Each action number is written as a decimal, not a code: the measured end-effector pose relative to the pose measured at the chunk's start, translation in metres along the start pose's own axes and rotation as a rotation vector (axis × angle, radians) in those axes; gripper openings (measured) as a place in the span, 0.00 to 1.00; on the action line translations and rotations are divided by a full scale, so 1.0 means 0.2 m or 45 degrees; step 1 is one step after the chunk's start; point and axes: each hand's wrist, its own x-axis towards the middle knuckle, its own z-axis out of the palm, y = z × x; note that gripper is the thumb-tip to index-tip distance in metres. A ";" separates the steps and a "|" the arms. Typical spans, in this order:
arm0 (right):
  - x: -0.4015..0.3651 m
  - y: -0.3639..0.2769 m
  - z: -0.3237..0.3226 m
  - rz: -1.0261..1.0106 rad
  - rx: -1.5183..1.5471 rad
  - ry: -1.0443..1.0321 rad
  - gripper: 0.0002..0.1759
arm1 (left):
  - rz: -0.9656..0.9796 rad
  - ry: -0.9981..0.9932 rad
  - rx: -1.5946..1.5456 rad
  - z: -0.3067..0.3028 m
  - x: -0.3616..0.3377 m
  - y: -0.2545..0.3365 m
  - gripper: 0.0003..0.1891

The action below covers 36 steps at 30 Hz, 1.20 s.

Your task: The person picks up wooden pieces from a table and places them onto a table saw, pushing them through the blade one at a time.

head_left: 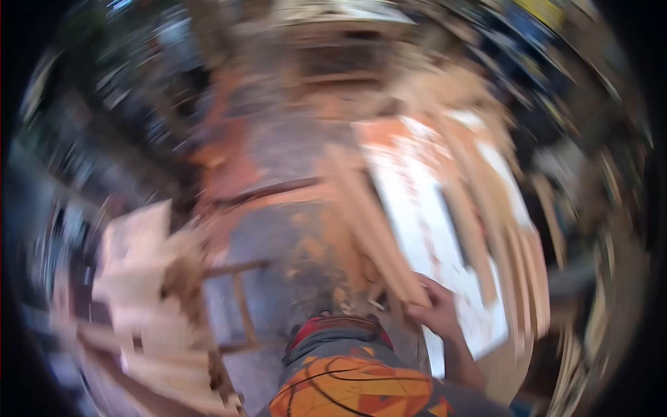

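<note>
My right hand [441, 316] is closed round the near end of a long wooden plank [372, 226]. The plank slants away from me, up and to the left, along the edge of a white board [410, 187] dusted with orange sawdust. Several more wooden strips [469, 236] lie on and beside that board. Motion blur softens the whole view, so the exact grip of the fingers is hard to make out. My left hand does not appear.
At left stands a stack of pale wood pieces [149, 278], with a small wooden frame [240, 306] beside it. Orange sawdust covers parts of the dark floor [271, 243]. A wooden bench [347, 42] stands at the far end. Blurred clutter fills both sides.
</note>
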 end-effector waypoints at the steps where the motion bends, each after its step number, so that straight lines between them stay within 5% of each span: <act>1: -0.03 0.04 -0.04 0.016 -0.077 -0.100 0.35 | -0.019 -0.052 -0.367 0.07 -0.03 0.21 0.27; 2: -0.08 -0.06 -0.01 0.088 -0.271 -0.042 0.31 | -0.040 -0.134 -0.618 0.16 -0.14 0.40 0.27; 5: -0.23 0.08 -0.02 -0.019 0.089 0.003 0.30 | -0.058 -0.621 -1.025 0.63 -0.70 0.83 0.26; 8: -0.49 0.28 -0.13 -0.135 0.107 0.177 0.31 | -0.045 -1.122 -1.312 1.05 -1.75 1.35 0.29; 10: -0.69 0.43 -0.27 -0.235 0.103 0.314 0.32 | -0.343 -1.574 -1.437 1.28 -2.21 1.37 0.24; 11: -0.83 0.54 -0.34 -0.200 0.169 0.467 0.35 | -0.343 -1.517 -1.300 1.26 -2.57 1.51 0.22; 14: -1.16 0.58 -0.51 -0.072 0.619 0.848 0.43 | -0.720 -2.122 -1.346 1.29 -3.31 1.61 0.19; 15: -1.25 0.53 -0.56 -0.063 0.643 1.013 0.45 | -0.769 -2.107 -1.068 1.24 -3.51 1.71 0.20; 18: -1.50 0.71 -0.72 -0.177 0.609 1.476 0.45 | -0.681 -2.543 -0.793 1.28 -3.93 1.64 0.26; 21: -1.75 0.81 -0.86 -0.113 0.337 1.571 0.42 | -0.602 -2.803 -0.625 1.34 -4.23 1.65 0.25; 22: -1.79 0.86 -0.90 0.001 0.265 1.615 0.47 | -0.545 -2.938 -0.530 1.37 -4.31 1.66 0.26; 24: -1.78 0.89 -0.94 0.150 0.190 1.654 0.53 | -0.323 -2.981 -0.410 1.48 -4.47 1.66 0.29; 26: -1.63 0.89 -0.98 -0.158 0.232 1.988 0.40 | 0.039 -2.990 -0.233 1.57 -4.55 1.70 0.33; 27: -1.62 0.86 -1.04 -0.060 -0.003 1.878 0.32 | 0.165 -2.953 -0.165 1.60 -4.57 1.74 0.34; 29: -1.54 0.84 -1.11 -0.056 0.264 1.920 0.27 | 0.772 -2.648 -0.150 1.69 -4.62 1.73 0.35; 30: -1.52 0.80 -1.15 -0.051 0.252 1.923 0.27 | 0.762 -2.657 -0.154 1.65 -4.60 1.79 0.35; 32: -1.47 0.73 -1.22 0.028 0.212 1.883 0.26 | 1.109 -2.093 -0.066 1.54 -4.55 1.92 0.40; 36: -1.44 0.70 -1.26 -0.061 0.182 1.928 0.25 | 1.465 -1.830 -0.444 1.59 -4.64 1.85 0.48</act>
